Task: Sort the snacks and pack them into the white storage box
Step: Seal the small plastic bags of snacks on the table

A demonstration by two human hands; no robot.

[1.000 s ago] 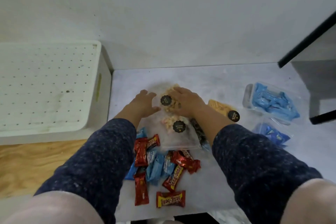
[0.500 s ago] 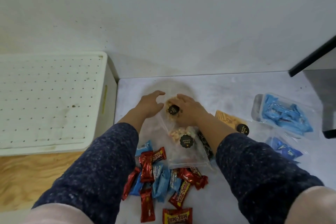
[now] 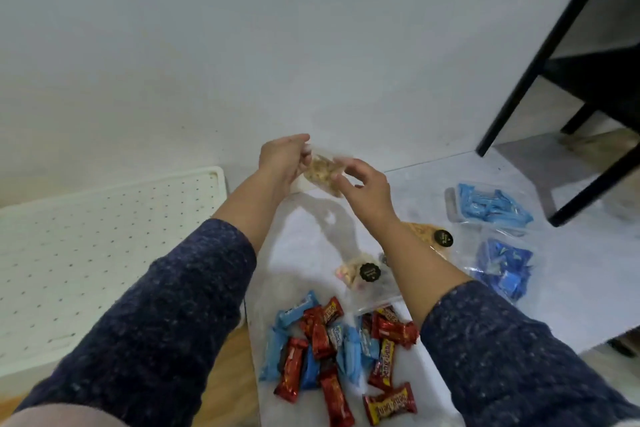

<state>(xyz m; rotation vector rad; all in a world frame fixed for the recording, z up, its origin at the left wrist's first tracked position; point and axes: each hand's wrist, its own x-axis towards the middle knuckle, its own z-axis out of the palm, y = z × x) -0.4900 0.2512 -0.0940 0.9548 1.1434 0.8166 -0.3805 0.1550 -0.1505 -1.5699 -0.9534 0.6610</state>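
Both hands hold a clear bag of tan nuts point(image 3: 322, 172) in the air above the far part of the white table point(image 3: 568, 270). My left hand point(image 3: 282, 158) grips its far left end; my right hand point(image 3: 367, 189) pinches its near right end. Below them a second clear bag of pale snacks with a black round sticker point(image 3: 363, 274) lies on the table. A heap of red and blue wrapped candy bars point(image 3: 332, 347) lies near the front edge. The white storage box point(image 3: 104, 253), its dotted lid on, sits at the left.
A flat tan snack pack with a black sticker point(image 3: 431, 236) lies right of my right forearm. Two clear packs of blue-wrapped sweets point(image 3: 491, 208) point(image 3: 502, 267) sit at the right. A black metal frame point(image 3: 561, 80) stands at the far right. A white wall runs behind the table.
The nut bag has left the table: both hands lifted it up and away from me. The view tilted upward, showing more wall.
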